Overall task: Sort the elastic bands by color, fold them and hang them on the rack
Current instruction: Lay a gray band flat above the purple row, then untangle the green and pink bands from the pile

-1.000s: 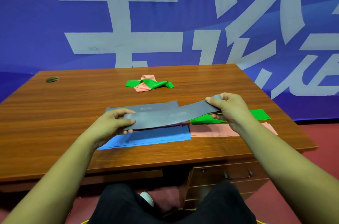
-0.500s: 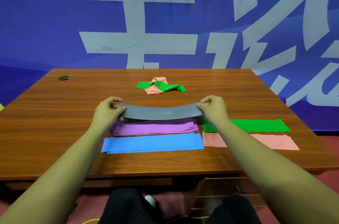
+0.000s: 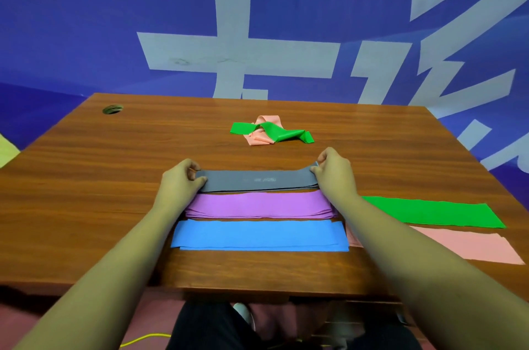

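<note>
Nearest me the blue band (image 3: 259, 235) lies flat on the tabletop (image 3: 114, 178), with the purple band (image 3: 257, 205) just beyond it. Past those, the grey band (image 3: 257, 180), bowed in the air half a second ago, now lies flat, my left hand (image 3: 181, 180) and right hand (image 3: 333, 175) each pinching an end. I judge grey sorted. Farther off, the green-and-pink tangle (image 3: 272, 132) waits.
</note>
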A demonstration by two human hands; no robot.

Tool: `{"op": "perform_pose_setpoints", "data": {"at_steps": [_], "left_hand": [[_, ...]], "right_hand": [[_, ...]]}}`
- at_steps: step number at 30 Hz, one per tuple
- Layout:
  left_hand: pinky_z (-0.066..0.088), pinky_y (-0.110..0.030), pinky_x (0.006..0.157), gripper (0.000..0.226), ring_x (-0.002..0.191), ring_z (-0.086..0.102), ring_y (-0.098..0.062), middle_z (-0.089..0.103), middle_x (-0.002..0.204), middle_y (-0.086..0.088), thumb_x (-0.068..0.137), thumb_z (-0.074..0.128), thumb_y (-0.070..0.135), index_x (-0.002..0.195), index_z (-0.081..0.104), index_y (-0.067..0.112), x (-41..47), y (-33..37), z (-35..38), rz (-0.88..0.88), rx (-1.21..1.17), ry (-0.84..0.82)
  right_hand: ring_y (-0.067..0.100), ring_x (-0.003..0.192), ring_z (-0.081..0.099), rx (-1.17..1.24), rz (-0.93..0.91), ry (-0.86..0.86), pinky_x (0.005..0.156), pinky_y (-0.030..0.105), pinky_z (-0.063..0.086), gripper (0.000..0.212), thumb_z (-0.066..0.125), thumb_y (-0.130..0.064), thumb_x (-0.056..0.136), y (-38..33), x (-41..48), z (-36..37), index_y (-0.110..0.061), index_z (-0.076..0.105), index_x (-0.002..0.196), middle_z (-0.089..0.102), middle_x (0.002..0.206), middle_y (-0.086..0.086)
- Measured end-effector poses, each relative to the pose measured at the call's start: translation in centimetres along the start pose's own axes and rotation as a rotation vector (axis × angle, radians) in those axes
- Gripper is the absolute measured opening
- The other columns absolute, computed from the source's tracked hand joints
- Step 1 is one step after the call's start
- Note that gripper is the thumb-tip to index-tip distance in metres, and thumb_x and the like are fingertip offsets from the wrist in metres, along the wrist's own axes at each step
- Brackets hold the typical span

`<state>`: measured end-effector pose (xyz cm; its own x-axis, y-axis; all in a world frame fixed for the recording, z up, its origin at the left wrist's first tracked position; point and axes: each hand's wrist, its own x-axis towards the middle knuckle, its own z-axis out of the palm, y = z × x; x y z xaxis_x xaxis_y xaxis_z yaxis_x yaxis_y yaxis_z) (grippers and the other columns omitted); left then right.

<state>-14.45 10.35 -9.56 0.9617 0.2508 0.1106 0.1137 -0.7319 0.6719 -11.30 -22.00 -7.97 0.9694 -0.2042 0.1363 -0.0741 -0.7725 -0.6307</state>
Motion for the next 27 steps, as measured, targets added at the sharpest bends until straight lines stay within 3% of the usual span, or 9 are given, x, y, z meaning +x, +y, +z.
{"op": "perform_pose_setpoints", "data": {"at_steps": [4,9,13,17,21,27], "left_hand": [[0.037,-0.028,0.072,0.017,0.082,0.057,-0.023,0.06,0.08,-0.003,0.084,0.072,0.016,0.098,0.063,0.015,0.0,0.0,0.5,0.046,0.024,0.063],[0.049,-0.04,0.082,0.024,0.098,0.06,-0.032,0.051,0.109,-0.006,0.084,0.069,0.034,0.106,0.066,0.023,0.0,0.0,0.4,-0.041,0.228,0.033],[0.047,-0.042,0.088,0.019,0.102,0.054,-0.035,0.048,0.1,-0.009,0.082,0.065,0.019,0.099,0.067,0.014,1.2,1.1,0.2,0.129,0.223,0.12],[0.049,-0.042,0.084,0.009,0.094,0.056,-0.034,0.055,0.091,-0.01,0.079,0.064,0.016,0.087,0.068,0.013,4.0,4.1,1.3,0.272,0.181,0.059],[0.049,-0.042,0.086,0.02,0.098,0.057,-0.032,0.056,0.095,-0.009,0.083,0.059,0.018,0.098,0.07,0.014,7.7,7.9,3.9,0.331,0.223,-0.007],[0.047,-0.041,0.093,0.037,0.11,0.054,-0.032,0.055,0.115,-0.011,0.087,0.058,0.019,0.123,0.062,0.014,12.2,10.0,8.1,0.334,0.319,-0.142]], "right_hand": [[0.033,0.085,0.061,-0.009,-0.031,0.036,0.071,0.04,0.05,0.015,0.068,-0.018,0.087,0.4,0.3,0.7,-0.016,0.054,0.094,0.067,0.089,0.011],[0.033,0.107,0.053,-0.305,-0.095,0.064,0.089,0.043,0.043,0.02,0.063,-0.021,0.09,0.9,-0.1,1.2,-0.013,0.062,0.108,0.061,0.11,0.012],[0.034,0.111,0.053,-0.293,-0.162,0.023,0.095,0.043,0.043,0.031,0.058,-0.023,0.088,-0.5,1.3,0.4,-0.011,0.062,0.116,0.057,0.115,0.014],[0.037,0.106,0.057,-0.277,-0.242,-0.059,0.091,0.043,0.048,0.031,0.057,-0.022,0.086,-2.4,4.2,0.0,-0.007,0.062,0.114,0.056,0.113,0.017],[0.037,0.107,0.056,-0.318,-0.257,-0.096,0.091,0.043,0.049,0.03,0.056,-0.02,0.086,-3.3,7.4,1.4,-0.007,0.059,0.113,0.054,0.115,0.015],[0.033,0.125,0.049,-0.293,-0.276,-0.219,0.106,0.042,0.041,0.055,0.057,-0.016,0.086,-2.6,11.5,5.3,-0.019,0.046,0.141,0.049,0.142,0.007]]}}
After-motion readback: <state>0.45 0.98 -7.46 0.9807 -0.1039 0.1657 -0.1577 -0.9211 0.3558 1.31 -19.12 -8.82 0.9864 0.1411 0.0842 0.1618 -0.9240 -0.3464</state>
